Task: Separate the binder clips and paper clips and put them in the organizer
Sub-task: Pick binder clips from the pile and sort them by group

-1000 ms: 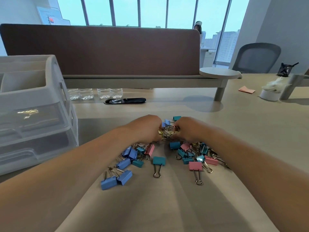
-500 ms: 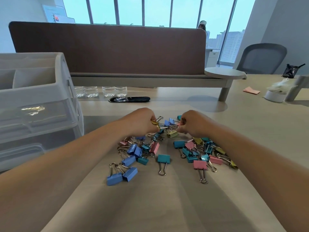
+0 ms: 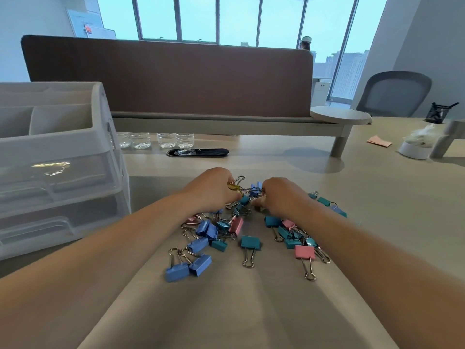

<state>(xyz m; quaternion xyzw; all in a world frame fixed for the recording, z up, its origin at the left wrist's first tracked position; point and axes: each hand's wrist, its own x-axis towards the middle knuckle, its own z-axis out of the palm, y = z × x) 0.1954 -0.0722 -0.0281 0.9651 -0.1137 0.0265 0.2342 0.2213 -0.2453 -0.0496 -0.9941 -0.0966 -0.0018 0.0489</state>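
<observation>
left hand [image 3: 214, 190] still pinching yellow binder clip [image 3: 235, 186]; right hand [image 3: 281, 197] curled in pile [image 3: 239, 230], grip unclear, moved little.

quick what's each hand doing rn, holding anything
Left hand: closed on a gold binder clip.
Right hand: fingers curled into the clip pile; whether it holds anything cannot be told.

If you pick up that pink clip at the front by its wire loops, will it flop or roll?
The pink clip probably swings from its thin wire handles, since they look hinged. It likely won't roll: its body is wedge-shaped and lies flat on the desk. It seems light.
</observation>
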